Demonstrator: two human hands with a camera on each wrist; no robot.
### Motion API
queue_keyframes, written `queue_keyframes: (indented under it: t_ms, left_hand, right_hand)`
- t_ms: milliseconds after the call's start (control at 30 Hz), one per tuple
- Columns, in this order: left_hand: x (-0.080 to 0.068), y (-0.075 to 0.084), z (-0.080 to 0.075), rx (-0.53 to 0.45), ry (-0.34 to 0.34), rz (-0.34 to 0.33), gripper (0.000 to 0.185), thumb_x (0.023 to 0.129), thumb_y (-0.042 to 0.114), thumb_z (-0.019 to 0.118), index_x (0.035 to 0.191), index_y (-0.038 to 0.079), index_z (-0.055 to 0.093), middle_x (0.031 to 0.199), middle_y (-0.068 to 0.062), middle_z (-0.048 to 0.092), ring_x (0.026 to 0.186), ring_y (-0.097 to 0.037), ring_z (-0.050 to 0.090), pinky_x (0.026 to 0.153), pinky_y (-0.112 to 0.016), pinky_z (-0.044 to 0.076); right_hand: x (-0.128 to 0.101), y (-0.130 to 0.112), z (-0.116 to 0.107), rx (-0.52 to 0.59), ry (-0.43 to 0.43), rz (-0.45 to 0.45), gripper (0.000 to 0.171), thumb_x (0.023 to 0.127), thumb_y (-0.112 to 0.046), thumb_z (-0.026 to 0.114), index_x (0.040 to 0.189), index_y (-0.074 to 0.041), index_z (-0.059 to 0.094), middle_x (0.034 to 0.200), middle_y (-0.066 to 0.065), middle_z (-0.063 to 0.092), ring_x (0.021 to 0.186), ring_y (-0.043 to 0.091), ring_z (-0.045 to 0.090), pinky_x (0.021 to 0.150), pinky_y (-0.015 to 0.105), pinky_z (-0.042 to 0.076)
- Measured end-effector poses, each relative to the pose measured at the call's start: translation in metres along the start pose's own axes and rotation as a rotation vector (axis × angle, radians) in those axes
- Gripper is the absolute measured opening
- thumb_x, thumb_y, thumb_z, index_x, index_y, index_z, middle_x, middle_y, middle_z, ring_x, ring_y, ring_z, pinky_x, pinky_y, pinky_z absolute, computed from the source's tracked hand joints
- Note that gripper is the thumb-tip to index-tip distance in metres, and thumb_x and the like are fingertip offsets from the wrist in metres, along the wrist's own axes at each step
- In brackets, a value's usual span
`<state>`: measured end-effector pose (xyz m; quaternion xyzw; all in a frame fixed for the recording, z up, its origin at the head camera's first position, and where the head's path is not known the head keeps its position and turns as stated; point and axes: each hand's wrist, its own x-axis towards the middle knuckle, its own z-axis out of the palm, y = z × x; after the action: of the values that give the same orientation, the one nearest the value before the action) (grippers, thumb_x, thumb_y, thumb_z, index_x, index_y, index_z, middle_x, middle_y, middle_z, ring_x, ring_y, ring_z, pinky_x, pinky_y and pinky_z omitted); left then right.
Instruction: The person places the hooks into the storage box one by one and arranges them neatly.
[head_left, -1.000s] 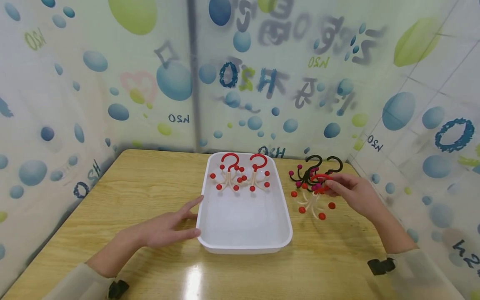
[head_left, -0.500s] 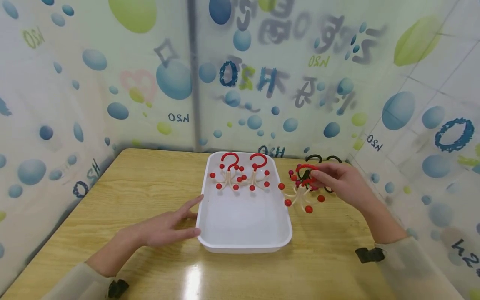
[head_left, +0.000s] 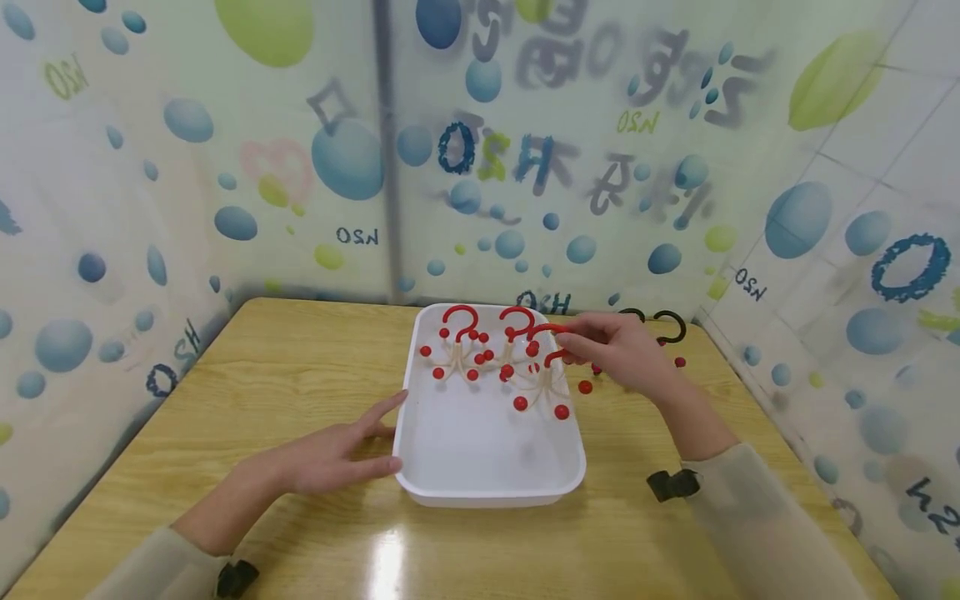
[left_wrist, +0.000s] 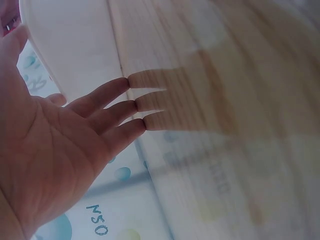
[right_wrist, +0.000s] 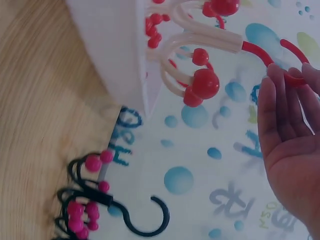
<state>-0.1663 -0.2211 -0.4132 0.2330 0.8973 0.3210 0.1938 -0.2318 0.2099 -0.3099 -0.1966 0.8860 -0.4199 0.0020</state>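
In the head view, a white tray [head_left: 465, 454] lies on the table. Inside its far end are two cream multi-arm hangers, the left one [head_left: 458, 354] and the right one [head_left: 509, 353], each with a red hook and red ball tips. My right hand [head_left: 626, 354] pinches the red hook of a third such hanger [head_left: 547, 377], held over the tray's right side; its arms [right_wrist: 215, 41] point away from my fingers in the right wrist view. With fingers spread and fairly straight, my left hand [head_left: 322, 458] touches the tray's left side.
Black multi-arm hangers [head_left: 672, 315] with magenta ball tips lie right of the tray, partly hidden by my right hand. One black hook [right_wrist: 162, 227] shows fully in the right wrist view. A patterned curtain [head_left: 300, 208] encloses the wooden table [head_left: 315, 358].
My right hand has carried the red-hooked hanger leftward, from beside the black hangers to over the tray. The left hand and the tray have stayed in place.
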Motion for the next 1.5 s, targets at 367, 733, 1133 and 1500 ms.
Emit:
queue_keyframes:
  t_ms: [367, 733, 1133, 1500]
  left_hand:
    - [-0.001, 0.000, 0.001, 0.009, 0.014, -0.003, 0.094, 0.107, 0.061, 0.063, 0.178, 0.034, 0.007, 0.162, -0.011, 0.060, 0.157, -0.045, 0.047, 0.127, -0.074, 0.033]
    - [0.000, -0.002, 0.002, 0.025, 0.029, 0.027, 0.093, 0.108, 0.059, 0.063, 0.178, 0.032, 0.008, 0.161, -0.011, 0.061, 0.156, -0.044, 0.049, 0.127, -0.072, 0.035]
    - [0.000, -0.002, 0.003, 0.015, 0.024, 0.012, 0.093, 0.107, 0.060, 0.063, 0.178, 0.033, 0.008, 0.162, -0.012, 0.060, 0.155, -0.046, 0.049, 0.126, -0.074, 0.034]
    - [0.001, -0.001, 0.002, -0.002, 0.007, -0.021, 0.094, 0.107, 0.061, 0.063, 0.178, 0.035, 0.006, 0.164, -0.013, 0.058, 0.157, -0.047, 0.046, 0.126, -0.076, 0.033]
  right_hand:
    - [0.032, -0.021, 0.041, 0.089, -0.094, -0.012, 0.025, 0.106, -0.026, 0.076, 0.123, -0.008, 0.079, 0.101, 0.011, 0.080, 0.094, 0.027, 0.076, 0.083, 0.028, 0.065]
    - [0.052, -0.027, 0.070, 0.041, -0.151, 0.007, 0.025, 0.106, -0.029, 0.075, 0.124, -0.013, 0.080, 0.109, 0.007, 0.081, 0.097, 0.026, 0.078, 0.084, 0.031, 0.065]
    - [0.066, -0.026, 0.083, 0.048, -0.238, 0.021, 0.020, 0.106, -0.024, 0.076, 0.122, -0.013, 0.081, 0.108, 0.006, 0.080, 0.102, 0.032, 0.079, 0.096, 0.046, 0.067]
    - [0.070, -0.027, 0.091, 0.040, -0.271, 0.099, 0.023, 0.104, -0.022, 0.078, 0.125, -0.013, 0.081, 0.110, 0.007, 0.082, 0.104, 0.032, 0.079, 0.099, 0.046, 0.066]
